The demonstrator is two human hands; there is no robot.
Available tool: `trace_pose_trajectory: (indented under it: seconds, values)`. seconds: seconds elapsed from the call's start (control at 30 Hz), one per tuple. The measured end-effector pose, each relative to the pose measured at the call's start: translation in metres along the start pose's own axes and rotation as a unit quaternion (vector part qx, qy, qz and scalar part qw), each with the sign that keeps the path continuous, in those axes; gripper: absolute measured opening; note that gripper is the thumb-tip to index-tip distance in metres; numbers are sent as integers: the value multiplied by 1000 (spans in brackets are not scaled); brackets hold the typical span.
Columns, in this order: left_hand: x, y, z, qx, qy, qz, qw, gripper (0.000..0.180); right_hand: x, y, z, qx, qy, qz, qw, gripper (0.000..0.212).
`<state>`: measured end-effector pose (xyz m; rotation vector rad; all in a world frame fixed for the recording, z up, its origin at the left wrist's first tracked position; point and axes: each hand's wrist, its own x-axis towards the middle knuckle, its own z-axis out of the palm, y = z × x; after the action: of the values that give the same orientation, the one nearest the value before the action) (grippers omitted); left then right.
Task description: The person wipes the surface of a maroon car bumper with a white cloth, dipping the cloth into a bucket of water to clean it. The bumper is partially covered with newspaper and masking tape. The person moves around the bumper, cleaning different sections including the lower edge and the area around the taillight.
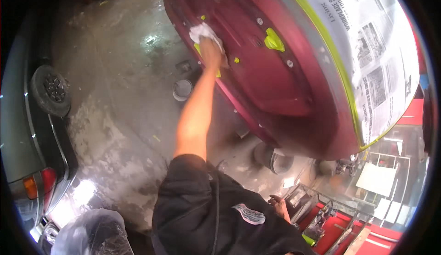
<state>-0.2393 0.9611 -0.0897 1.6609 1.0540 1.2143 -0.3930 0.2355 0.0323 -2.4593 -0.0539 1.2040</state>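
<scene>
With my left hand (211, 52) I press a white cloth (202, 30) onto the inner face of a dark red car body panel (280, 83). My fingers are closed over the cloth and partly hidden by it. Pieces of yellow-green masking tape (274, 40) cover spots on the panel, and some lie right beside my hand. Newspaper (376, 62) is taped over the panel's curved right part. Low on the right, apart from the panel, my right hand (278, 205) hangs near a metal rack, its fingers apart and nothing visible in them.
A dark car with a wheel (51, 90) and tail light (40, 183) stands at left. On the concrete floor are a round can (182, 89) and a dark bucket (280, 162). A cluttered rack (321, 216) with red parts stands lower right, a plastic-covered thing (94, 234) lower left.
</scene>
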Motion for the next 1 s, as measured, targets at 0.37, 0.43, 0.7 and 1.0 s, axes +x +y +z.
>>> trace_pose_trajectory:
  seconds: [0.37, 0.43, 0.7, 1.0]
  values:
    - [-199, 55, 12, -162, -88, -142, 972, 52, 21, -23, -2, -86, -87, -47, 991, 42]
    - [-273, 128, -19, -89, -178, -45, 979, 58, 25, -15, -9, 11, -80, 5, 997, 44]
    - [-83, 23, 10, -247, -1, -157, 956, 43, 20, -67, -19, 23, 41, -53, 997, 36]
    - [-355, 123, 42, -191, -94, -224, 951, 73, 33, 68, -34, -71, -126, -81, 986, 60]
